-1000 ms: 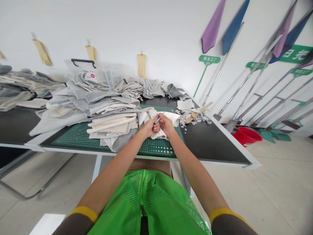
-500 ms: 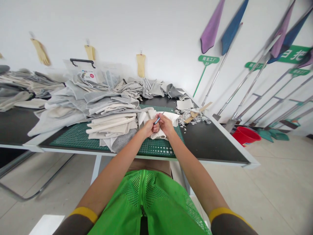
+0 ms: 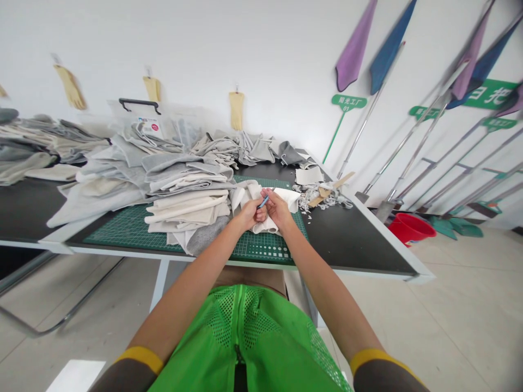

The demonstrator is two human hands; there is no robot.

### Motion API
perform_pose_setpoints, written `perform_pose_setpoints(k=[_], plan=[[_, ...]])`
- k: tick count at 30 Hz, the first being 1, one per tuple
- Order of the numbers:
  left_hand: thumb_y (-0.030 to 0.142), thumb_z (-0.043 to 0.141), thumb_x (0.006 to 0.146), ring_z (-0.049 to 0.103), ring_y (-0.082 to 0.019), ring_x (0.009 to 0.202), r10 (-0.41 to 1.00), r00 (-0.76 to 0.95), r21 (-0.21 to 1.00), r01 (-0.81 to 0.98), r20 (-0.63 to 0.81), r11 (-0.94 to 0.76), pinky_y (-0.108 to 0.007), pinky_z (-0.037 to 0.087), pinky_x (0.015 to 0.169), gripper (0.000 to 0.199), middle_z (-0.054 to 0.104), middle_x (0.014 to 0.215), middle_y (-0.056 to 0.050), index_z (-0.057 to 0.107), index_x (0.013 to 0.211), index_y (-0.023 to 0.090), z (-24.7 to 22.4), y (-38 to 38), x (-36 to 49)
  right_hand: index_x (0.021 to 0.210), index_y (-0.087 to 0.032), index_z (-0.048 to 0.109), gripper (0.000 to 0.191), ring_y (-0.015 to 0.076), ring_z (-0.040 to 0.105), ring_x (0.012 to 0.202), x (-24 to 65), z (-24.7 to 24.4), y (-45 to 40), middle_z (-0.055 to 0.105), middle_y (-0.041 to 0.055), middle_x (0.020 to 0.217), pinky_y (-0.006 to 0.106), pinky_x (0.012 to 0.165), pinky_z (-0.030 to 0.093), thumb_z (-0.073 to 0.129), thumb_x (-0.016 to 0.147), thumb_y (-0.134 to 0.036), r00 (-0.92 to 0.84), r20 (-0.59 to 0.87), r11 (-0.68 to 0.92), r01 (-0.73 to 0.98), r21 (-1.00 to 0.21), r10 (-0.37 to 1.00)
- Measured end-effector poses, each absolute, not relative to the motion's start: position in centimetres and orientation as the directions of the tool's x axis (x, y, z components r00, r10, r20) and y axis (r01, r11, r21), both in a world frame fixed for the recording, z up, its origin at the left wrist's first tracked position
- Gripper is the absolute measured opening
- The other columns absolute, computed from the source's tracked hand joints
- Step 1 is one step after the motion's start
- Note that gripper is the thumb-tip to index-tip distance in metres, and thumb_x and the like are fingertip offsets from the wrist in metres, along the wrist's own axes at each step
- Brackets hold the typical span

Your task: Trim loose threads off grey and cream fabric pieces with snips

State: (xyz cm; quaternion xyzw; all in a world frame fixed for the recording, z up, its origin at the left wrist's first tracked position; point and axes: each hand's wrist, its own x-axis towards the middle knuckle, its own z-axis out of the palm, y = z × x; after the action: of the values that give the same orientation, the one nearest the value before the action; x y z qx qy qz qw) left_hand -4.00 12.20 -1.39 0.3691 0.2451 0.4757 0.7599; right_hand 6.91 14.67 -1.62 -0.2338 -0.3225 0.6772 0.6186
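Observation:
Close together over the cutting mat [image 3: 261, 251], my two hands meet around a slim blue cutter-like tool [image 3: 262, 202]. My left hand [image 3: 249, 214] is closed around its lower part. The fingers of my right hand [image 3: 277, 208] pinch near its upper end, where a thin dark tip shows. Exactly what the right fingertips grip is too small to make out. Beneath both hands lies a crumpled off-white cloth piece [image 3: 291, 198], partly hidden by them. Just left of it rises a stack of folded beige and grey cloth pieces [image 3: 188, 209].
More grey cloth [image 3: 253, 148] lies along the table's back. Shredded scraps [image 3: 327, 196] with a brown strip [image 3: 333, 188] sit to the right. Behind the piles stands a clear box with a black handle [image 3: 139, 102]. A red bucket [image 3: 411, 228] and long-handled tools are beyond the table's right edge.
The blue tool has turned slightly between my hands, showing more of its light-blue side. My hands stay in nearly the same place.

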Motion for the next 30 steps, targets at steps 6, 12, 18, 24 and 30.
perform_pose_setpoints(k=[6, 12, 18, 24, 30], plan=[[0.026, 0.035, 0.093, 0.029, -0.007, 0.030, 0.906, 0.422, 0.796, -0.538, -0.031, 0.277, -0.017, 0.024, 0.032, 0.030, 0.032, 0.040, 0.007, 0.050, 0.070, 0.015, -1.23, 12.10, -3.91, 0.086, -0.016, 0.067, 0.013, 0.0118, 0.068, 0.084, 6.97, -1.78, 14.83, 0.073, 0.0031, 0.088, 0.017, 0.073, 0.056, 0.068, 0.073, -0.013, -0.124, 0.085, -0.026, -0.696, -0.717, 0.989], [0.026, 0.034, 0.094, 0.028, -0.007, 0.029, 0.909, 0.415, 0.798, -0.534, -0.039, 0.278, -0.017, 0.022, 0.032, 0.031, 0.032, 0.039, 0.007, 0.050, 0.069, 0.015, -1.06, 11.98, -3.79, 0.085, -0.016, 0.067, 0.012, 0.0106, 0.068, 0.079, 6.92, -1.69, 14.76, 0.073, 0.0017, 0.083, 0.017, 0.072, 0.056, 0.067, 0.074, -0.013, -0.122, 0.068, -0.033, -0.675, -0.737, 0.990], [0.025, 0.033, 0.094, 0.029, -0.007, 0.030, 0.909, 0.416, 0.800, -0.535, -0.033, 0.274, -0.017, 0.022, 0.031, 0.032, 0.032, 0.039, 0.007, 0.049, 0.068, 0.015, -1.16, 12.03, -3.86, 0.087, -0.017, 0.067, 0.013, 0.0114, 0.068, 0.083, 6.96, -1.75, 14.77, 0.073, 0.0024, 0.088, 0.017, 0.073, 0.056, 0.067, 0.074, -0.014, -0.134, 0.093, -0.024, -0.683, -0.730, 0.987], [0.025, 0.034, 0.094, 0.028, -0.006, 0.029, 0.910, 0.413, 0.800, -0.535, -0.033, 0.272, -0.017, 0.022, 0.031, 0.033, 0.031, 0.039, 0.007, 0.046, 0.064, 0.016, -1.03, 11.89, -3.84, 0.086, -0.017, 0.066, 0.014, 0.0120, 0.068, 0.086, 6.96, -1.70, 14.73, 0.073, 0.0028, 0.091, 0.018, 0.075, 0.056, 0.069, 0.072, -0.014, -0.123, 0.081, -0.024, -0.680, -0.733, 0.989], [0.026, 0.035, 0.094, 0.028, -0.006, 0.029, 0.910, 0.414, 0.799, -0.535, -0.034, 0.274, -0.017, 0.022, 0.031, 0.032, 0.031, 0.040, 0.007, 0.047, 0.066, 0.016, -0.87, 11.81, -3.82, 0.085, -0.017, 0.067, 0.013, 0.0115, 0.068, 0.083, 6.91, -1.58, 14.62, 0.073, 0.0026, 0.087, 0.017, 0.074, 0.056, 0.068, 0.073, -0.013, -0.111, 0.067, -0.027, -0.684, -0.729, 0.992]])
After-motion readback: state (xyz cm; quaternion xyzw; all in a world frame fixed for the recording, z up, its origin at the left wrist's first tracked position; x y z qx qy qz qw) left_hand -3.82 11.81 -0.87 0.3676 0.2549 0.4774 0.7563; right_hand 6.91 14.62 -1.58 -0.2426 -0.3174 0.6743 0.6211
